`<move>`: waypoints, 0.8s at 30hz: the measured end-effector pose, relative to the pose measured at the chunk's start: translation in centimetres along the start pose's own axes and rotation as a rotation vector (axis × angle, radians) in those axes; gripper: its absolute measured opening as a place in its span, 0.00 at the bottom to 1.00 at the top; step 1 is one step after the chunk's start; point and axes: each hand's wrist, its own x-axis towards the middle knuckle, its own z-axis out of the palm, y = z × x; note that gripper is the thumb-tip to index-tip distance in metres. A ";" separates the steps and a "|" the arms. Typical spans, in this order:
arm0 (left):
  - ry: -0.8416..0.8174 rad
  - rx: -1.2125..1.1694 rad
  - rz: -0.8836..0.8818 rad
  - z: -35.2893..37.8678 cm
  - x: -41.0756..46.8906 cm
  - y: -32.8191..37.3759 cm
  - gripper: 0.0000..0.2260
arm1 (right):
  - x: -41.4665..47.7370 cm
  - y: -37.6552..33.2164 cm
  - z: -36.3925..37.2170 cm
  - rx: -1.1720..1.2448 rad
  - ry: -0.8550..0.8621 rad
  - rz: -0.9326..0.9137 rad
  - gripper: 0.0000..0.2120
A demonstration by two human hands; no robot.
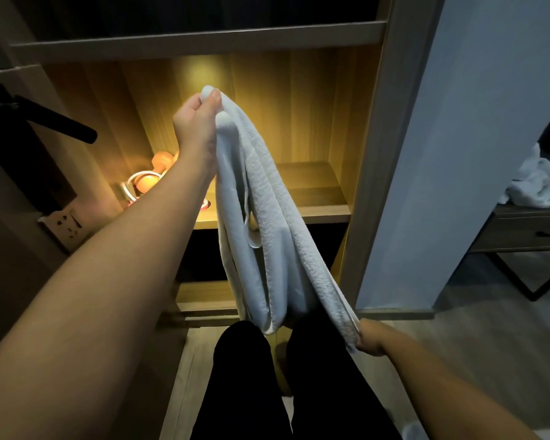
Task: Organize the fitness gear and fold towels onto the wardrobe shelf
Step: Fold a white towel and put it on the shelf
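A white towel (267, 223) hangs in front of the lit wardrobe shelf (315, 214). My left hand (197, 122) is raised and pinches the towel's top corners. My right hand (370, 339) is low at the right and grips the towel's bottom edge, pulling one layer taut on a slant. The rest of the towel sags in a loop above my legs. Orange dumbbells (161, 163) and a white and pink ring-shaped item (134, 187) lie on the shelf's left side, partly hidden by my left forearm.
The right half of the lit shelf is bare wood. A dark door with a black handle (61, 122) stands open at the left, a wall socket (65, 223) below it. At the far right, a crumpled white cloth (537, 185) lies on a desk with a drawer (534, 233).
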 end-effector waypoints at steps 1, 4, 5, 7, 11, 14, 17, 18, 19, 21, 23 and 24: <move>0.001 0.006 -0.001 0.0 0.0 -0.1 0.10 | 0.0 0.5 0.3 0.016 0.004 0.048 0.25; 0.015 0.001 -0.002 0.0 -0.1 -0.7 0.11 | -0.9 1.6 0.8 0.077 0.071 0.118 0.23; 0.020 -0.006 -0.008 0.0 -0.1 -0.8 0.11 | -1.2 1.9 1.0 0.100 0.085 0.151 0.22; 0.030 -0.022 -0.021 -0.1 0.0 -1.0 0.12 | -1.4 2.8 1.6 0.141 0.119 0.221 0.23; 0.059 0.009 -0.028 -0.2 -0.1 -1.2 0.11 | -1.6 3.5 1.9 0.241 0.172 0.303 0.20; 0.087 0.017 -0.041 -0.4 -0.2 -1.3 0.11 | -1.2 4.0 1.8 0.428 0.227 0.401 0.18; 0.121 0.010 -0.059 -0.7 -0.2 -1.3 0.09 | -1.8 4.4 1.7 0.572 0.227 0.467 0.15; 0.125 0.015 -0.057 -0.8 -0.2 -1.3 0.09 | -1.9 4.7 1.8 0.601 0.249 0.480 0.13; 0.123 0.016 -0.055 -0.8 -0.3 -1.3 0.09 | -1.9 4.9 1.9 0.648 0.267 0.494 0.12; 0.106 0.028 -0.054 -0.8 -0.5 -1.4 0.09 | -1.6 5.1 2.2 0.735 0.309 0.527 0.13; 0.093 0.039 -0.058 -0.8 -0.7 -1.5 0.09 | -1.9 4.9 2.2 0.858 0.306 0.548 0.10; 0.090 0.039 -0.060 -0.8 -0.8 -1.5 0.09 | -2.1 4.8 2.3 0.916 0.307 0.556 0.10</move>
